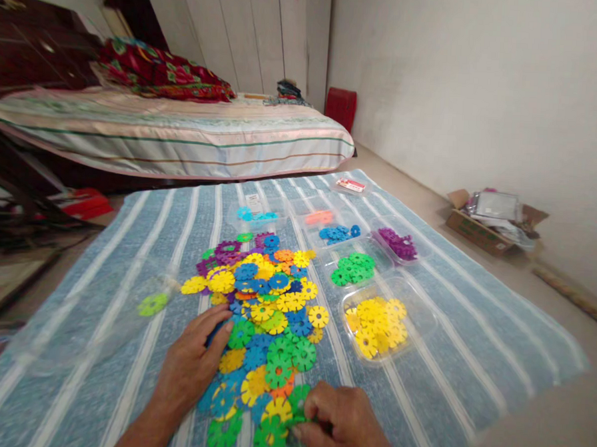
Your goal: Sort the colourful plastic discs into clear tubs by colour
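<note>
Green disc point(294, 418), bottom centre of the frame at the near edge of the pile point(269, 295), sits pinched in the right hand point(341, 422), while the left hand point(191, 368) lies flat and open just left.

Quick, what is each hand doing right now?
Left hand: open, flat on the pile of discs.
Right hand: closed, pinching a green disc.

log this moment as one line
left hand flat on disc pile | right hand pinching green disc | yellow discs in clear tray
</note>
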A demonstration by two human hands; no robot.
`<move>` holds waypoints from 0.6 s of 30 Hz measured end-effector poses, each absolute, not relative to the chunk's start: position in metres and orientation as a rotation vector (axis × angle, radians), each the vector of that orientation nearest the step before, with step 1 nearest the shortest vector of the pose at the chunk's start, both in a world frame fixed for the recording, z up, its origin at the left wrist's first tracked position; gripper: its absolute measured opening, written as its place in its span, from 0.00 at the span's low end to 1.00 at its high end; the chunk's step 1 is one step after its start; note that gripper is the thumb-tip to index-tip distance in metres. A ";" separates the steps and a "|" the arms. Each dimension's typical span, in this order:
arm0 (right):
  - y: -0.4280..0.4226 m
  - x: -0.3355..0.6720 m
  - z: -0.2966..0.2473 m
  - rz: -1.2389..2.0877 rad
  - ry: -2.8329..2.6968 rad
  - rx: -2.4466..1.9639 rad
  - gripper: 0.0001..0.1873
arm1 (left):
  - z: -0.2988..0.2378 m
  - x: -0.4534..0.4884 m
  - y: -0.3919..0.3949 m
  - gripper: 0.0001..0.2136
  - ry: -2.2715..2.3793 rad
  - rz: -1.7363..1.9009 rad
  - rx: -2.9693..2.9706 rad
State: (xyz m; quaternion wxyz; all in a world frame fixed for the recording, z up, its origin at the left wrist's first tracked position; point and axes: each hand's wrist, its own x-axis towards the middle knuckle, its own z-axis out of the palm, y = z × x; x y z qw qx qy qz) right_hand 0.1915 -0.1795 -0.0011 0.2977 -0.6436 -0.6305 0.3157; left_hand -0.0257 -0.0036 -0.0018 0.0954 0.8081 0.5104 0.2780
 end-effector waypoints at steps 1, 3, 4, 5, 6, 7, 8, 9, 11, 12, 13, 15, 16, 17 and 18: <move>-0.180 0.193 -0.001 0.878 -1.654 -1.682 0.07 | -0.001 -0.026 -0.004 0.22 1.516 0.818 2.392; -0.182 0.196 -0.002 0.903 -1.589 -1.639 0.09 | -0.001 -0.025 -0.003 0.22 1.523 0.815 2.380; -0.183 0.199 -0.002 0.903 -1.565 -1.612 0.09 | -0.001 -0.025 -0.003 0.22 1.526 0.815 2.375; -0.185 0.202 -0.001 0.895 -1.553 -1.579 0.10 | -0.001 -0.025 -0.003 0.22 1.527 0.813 2.373; -0.187 0.206 0.001 0.875 -1.556 -1.545 0.10 | -0.001 -0.025 -0.003 0.22 1.528 0.807 2.374; -0.188 0.211 0.005 0.840 -1.567 -1.514 0.10 | -0.001 -0.025 -0.002 0.22 1.530 0.803 2.375; -0.189 0.218 0.012 0.785 -1.579 -1.495 0.10 | -0.001 -0.025 -0.002 0.21 1.533 0.805 2.377; -0.188 0.224 0.020 0.703 -1.582 -1.493 0.11 | -0.001 -0.025 -0.001 0.21 1.536 0.811 2.378; -0.181 0.240 0.041 0.476 -1.544 -1.534 0.11 | 0.000 -0.025 -0.001 0.20 1.539 0.818 2.382; -0.173 0.248 0.052 0.361 -1.526 -1.553 0.12 | 0.002 -0.025 -0.001 0.19 1.540 0.816 2.384; -0.163 0.257 0.062 0.255 -1.514 -1.569 0.12 | 0.003 -0.024 -0.001 0.19 1.542 0.806 2.384; -0.138 0.272 0.078 0.086 -1.499 -1.592 0.10 | 0.007 -0.022 -0.002 0.19 1.558 0.772 2.377; -0.126 0.278 0.083 0.035 -1.477 -1.603 0.08 | 0.009 -0.022 -0.003 0.19 1.574 0.753 2.373; -0.115 0.283 0.087 0.005 -1.453 -1.607 0.06 | 0.009 -0.021 -0.002 0.19 1.586 0.730 2.372; -0.108 0.287 0.090 -0.020 -1.427 -1.610 0.07 | 0.010 -0.022 -0.002 0.20 1.593 0.707 2.376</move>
